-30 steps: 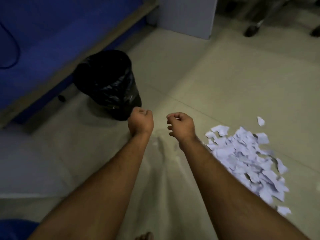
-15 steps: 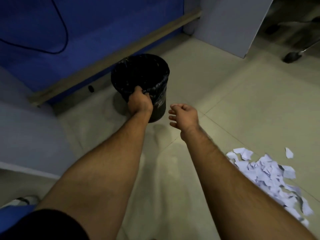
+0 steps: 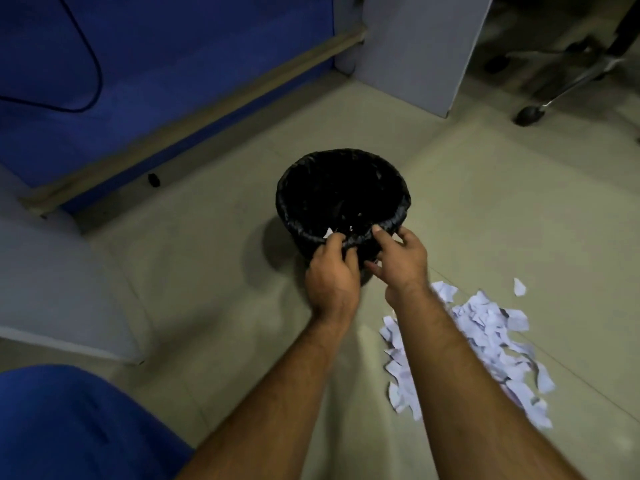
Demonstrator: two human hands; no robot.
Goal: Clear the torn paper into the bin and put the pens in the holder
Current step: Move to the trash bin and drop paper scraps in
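A black bin [image 3: 294, 188] lined with a black bag stands on the floor in the middle of the view. My left hand [image 3: 331, 275] grips its near rim with curled fingers. My right hand [image 3: 401, 258] holds the rim beside it, thumb on top of the edge. A pile of torn white paper [image 3: 491, 337] lies on the floor to the right, partly hidden by my right forearm. A few white scraps [image 3: 328, 232] show inside the bin near the rim. No pens or holder are in view.
A blue panel with a wooden rail [image 3: 194, 116] and a black cable [image 3: 97, 64] runs along the back left. A grey partition [image 3: 426, 46] stands behind the bin. Chair legs with a castor [image 3: 528, 114] are at the top right. A blue seat [image 3: 69, 424] sits at the bottom left.
The bin has moved across the floor toward the paper pile. My left hand kept hold of its rim, and my right hand, free before, now holds the rim too.
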